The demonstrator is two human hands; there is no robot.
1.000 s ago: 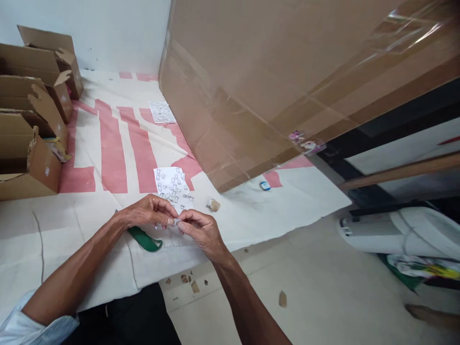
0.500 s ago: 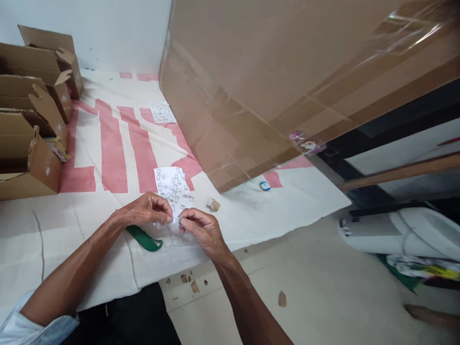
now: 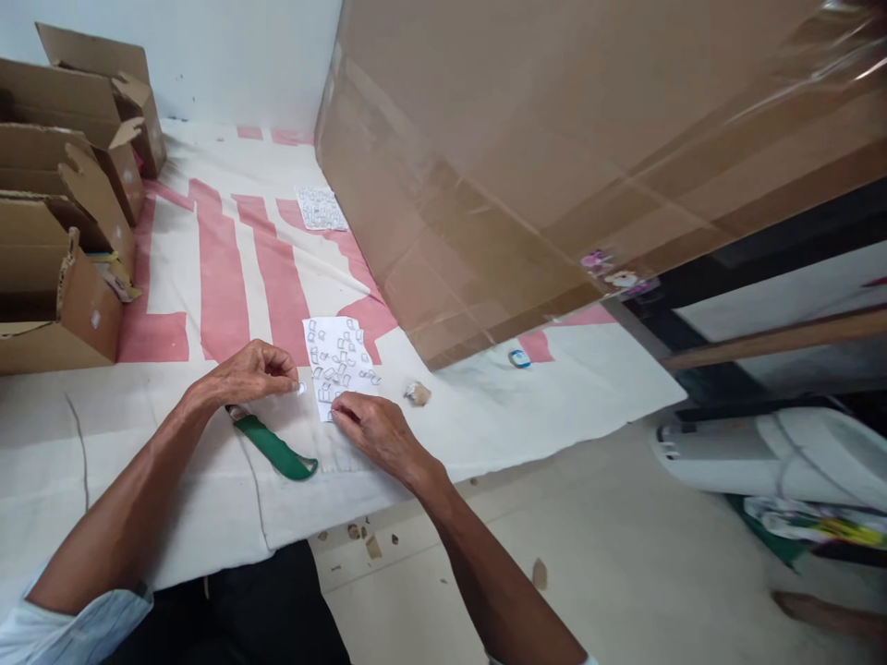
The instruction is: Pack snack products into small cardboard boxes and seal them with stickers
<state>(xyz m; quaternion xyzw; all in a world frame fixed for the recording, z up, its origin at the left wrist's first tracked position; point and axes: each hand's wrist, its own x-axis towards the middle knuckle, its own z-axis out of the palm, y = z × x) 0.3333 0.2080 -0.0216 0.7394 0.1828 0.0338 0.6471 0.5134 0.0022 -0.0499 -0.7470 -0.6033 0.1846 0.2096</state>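
My left hand (image 3: 250, 374) hovers over the cloth with its fingers pinched on a tiny pale piece (image 3: 300, 389) at the fingertips. My right hand (image 3: 367, 429) rests at the near edge of a white paper sheet (image 3: 341, 356) covered with several small metal clips, fingers curled down onto the sheet's lower corner; whether they hold a clip is hidden. A green-handled tool (image 3: 273, 447) lies on the cloth just below my left hand.
A white cloth with pink stripes (image 3: 214, 268) covers the floor. A huge taped cardboard box (image 3: 554, 148) leans over the right. Several open small cardboard boxes (image 3: 62, 212) stand at left. A second sheet (image 3: 320, 207) lies farther back. A crumpled brown scrap (image 3: 418, 393) and blue-white tape roll (image 3: 518, 358) lie nearby.
My hands, joined on a small piece before, have parted. The left moved left with the piece; the right dropped onto the sheet's near edge. The camera tilted slightly.
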